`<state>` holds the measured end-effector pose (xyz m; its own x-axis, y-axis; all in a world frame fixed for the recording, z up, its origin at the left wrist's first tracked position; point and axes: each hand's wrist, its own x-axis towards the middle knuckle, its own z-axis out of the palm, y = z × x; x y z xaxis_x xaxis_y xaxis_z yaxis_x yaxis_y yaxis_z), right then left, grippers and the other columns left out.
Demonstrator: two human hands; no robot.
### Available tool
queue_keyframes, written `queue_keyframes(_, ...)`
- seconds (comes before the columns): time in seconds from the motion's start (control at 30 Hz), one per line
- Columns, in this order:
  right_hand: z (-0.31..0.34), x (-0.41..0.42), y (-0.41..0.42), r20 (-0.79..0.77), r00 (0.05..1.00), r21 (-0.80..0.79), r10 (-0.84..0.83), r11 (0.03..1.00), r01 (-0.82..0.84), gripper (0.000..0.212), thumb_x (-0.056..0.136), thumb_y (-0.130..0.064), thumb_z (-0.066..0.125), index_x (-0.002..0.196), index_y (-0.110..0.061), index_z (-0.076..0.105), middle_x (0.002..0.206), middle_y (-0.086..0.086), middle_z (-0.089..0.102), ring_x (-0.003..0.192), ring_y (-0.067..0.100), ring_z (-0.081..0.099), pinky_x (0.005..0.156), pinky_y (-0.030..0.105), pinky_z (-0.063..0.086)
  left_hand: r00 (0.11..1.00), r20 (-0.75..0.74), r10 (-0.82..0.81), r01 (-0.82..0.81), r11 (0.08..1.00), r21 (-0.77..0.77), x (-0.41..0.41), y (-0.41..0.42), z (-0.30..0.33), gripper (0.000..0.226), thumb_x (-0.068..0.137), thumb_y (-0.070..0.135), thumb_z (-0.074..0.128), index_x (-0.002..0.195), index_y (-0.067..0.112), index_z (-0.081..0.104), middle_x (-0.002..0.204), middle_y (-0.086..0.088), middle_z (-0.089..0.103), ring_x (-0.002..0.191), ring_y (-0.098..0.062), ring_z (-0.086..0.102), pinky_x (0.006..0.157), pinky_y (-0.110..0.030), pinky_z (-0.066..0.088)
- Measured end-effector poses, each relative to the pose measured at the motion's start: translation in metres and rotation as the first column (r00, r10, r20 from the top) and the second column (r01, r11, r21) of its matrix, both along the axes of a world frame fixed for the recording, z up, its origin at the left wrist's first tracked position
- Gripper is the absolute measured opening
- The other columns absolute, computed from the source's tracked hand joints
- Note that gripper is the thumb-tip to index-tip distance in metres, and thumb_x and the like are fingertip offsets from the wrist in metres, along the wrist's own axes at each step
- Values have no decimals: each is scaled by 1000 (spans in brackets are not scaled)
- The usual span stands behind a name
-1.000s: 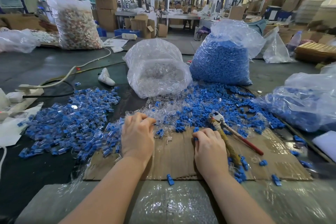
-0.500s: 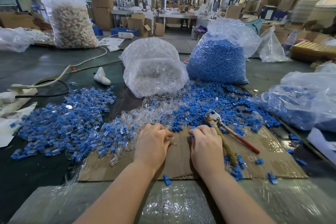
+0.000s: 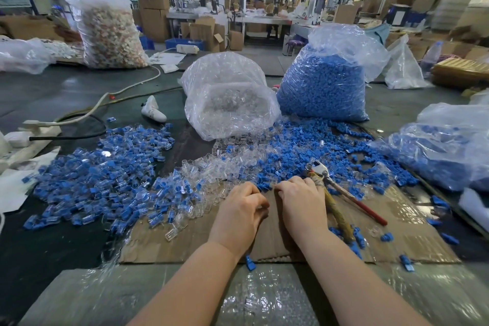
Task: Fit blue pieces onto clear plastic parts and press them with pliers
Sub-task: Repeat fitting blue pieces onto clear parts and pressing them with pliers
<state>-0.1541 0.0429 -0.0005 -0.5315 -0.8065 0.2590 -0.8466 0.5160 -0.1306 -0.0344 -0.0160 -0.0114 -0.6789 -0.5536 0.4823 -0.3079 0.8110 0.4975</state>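
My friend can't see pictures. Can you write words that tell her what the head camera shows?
Two bare hands, left hand and right hand, meet with curled fingers over a cardboard sheet, pliers lying just right of them. Around them lie loose blue pieces, clear plastic parts and a pile of assembled parts.

The left hand (image 3: 239,216) moves right, away from the pile of assembled pieces (image 3: 105,180), and now sits just beside the right hand (image 3: 300,201) over the cardboard sheet (image 3: 185,243), fingers curled inward.

Pliers (image 3: 341,200) right of cardboard (image 3: 190,241) centre
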Motion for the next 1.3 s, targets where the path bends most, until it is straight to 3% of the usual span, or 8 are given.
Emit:
queue_keyframes(0.3, 2, 2, 1, 24, 995, -148, 94, 985, -89, 22, 94, -9, 42, 105, -18, 59, 102, -2, 63, 97, 16, 50, 88, 25, 35, 1000, -15, -3, 4, 999, 54, 3, 4, 3, 13, 86, 16, 64, 98, 11, 68, 94, 2, 60, 84, -10, 55, 82, -22, 47)
queue_keyframes(0.4, 1, 9, 8, 138, 986, -322, 94, 946, -45, 26, 90, -1, 46, 109, -14, 57, 96, 1, 64, 95, 20, 50, 80, 28, 39, 1000, -22, 17, -15, 996, 86, 3, 3, 3, 15, 87, 16, 62, 100, 12, 66, 97, 4, 58, 82, -6, 53, 80, -11, 44)
queue_keyframes(0.53, -4, 18, 15, 235, 962, -394, 141, 918, -39, 37, 91, 3, 45, 121, -13, 60, 114, 1, 63, 109, 17, 53, 96, 29, 41, 993, -67, 99, -84, 976, 203, 0, -1, 5, 23, 89, 13, 59, 110, 16, 66, 91, 11, 52, 78, 0, 50, 73, 0, 37)
queue_keyframes(0.67, -8, 21, 21, 305, 943, -441, 131, 897, 18, 24, 93, -6, 50, 110, -16, 64, 101, -1, 67, 97, 16, 57, 82, 28, 44, 979, -100, 177, -123, 908, 401, -6, -1, 5, 15, 89, 13, 60, 97, 23, 69, 87, 12, 55, 78, 4, 50, 69, -1, 37)
queue_keyframes(0.83, -9, 21, 23, 267, 955, -513, 132, 858, 24, 15, 89, -5, 57, 96, -13, 67, 96, -3, 58, 96, 12, 47, 77, 14, 30, 967, -161, 199, -76, 823, 563, -6, 2, 4, 23, 89, 12, 59, 80, 34, 57, 81, 8, 63, 76, -7, 60, 67, -12, 48)
queue_keyframes(1.07, -9, 21, 27, 332, 927, -534, 173, 845, 33, 13, 81, -3, 66, 88, -13, 70, 87, -5, 67, 86, 15, 60, 81, 28, 48, 965, -177, 193, -39, 774, 632, -4, 4, 6, 16, 88, 7, 59, 89, 23, 59, 84, -2, 65, 80, -15, 64, 76, -26, 54)
queue_keyframes(1.2, -10, 23, 28, 405, 885, -569, 230, 821, 47, 12, 83, -9, 68, 83, -20, 70, 76, -18, 64, 76, 3, 61, 75, 21, 49, 971, -155, 183, -48, 780, 624, -3, 3, 7, 16, 88, 7, 60, 91, 23, 62, 84, 2, 66, 79, -9, 64, 78, -25, 53)
queue_keyframes(1.3, -12, 22, 27, 443, 863, -580, 242, 812, 70, 11, 83, -12, 69, 81, -23, 68, 73, -18, 64, 73, 2, 62, 73, 24, 52, 968, -161, 190, -46, 772, 634, -3, 4, 9, 13, 87, 7, 62, 90, 19, 64, 83, 2, 67, 79, -11, 64, 80, -30, 54)
